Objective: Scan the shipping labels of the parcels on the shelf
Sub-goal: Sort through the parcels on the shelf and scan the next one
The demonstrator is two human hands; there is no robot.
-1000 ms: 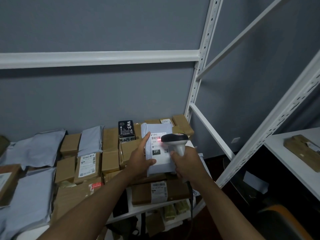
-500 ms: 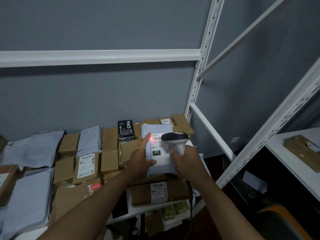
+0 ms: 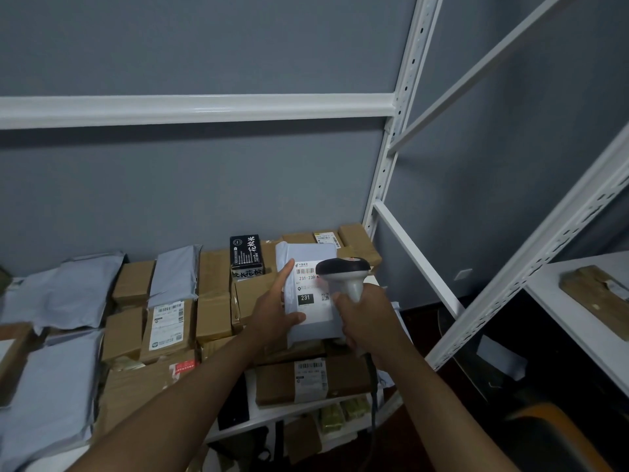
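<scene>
Centre frame, the left hand [image 3: 272,318] grips the grey mailer [image 3: 311,321] upright, its label [image 3: 311,284] just left of the scanner [image 3: 343,272] head gripped in the right hand [image 3: 369,316]

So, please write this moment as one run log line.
left hand: holds grey plastic mailer bag | right hand: grips white handheld barcode scanner over white shipping label
</scene>
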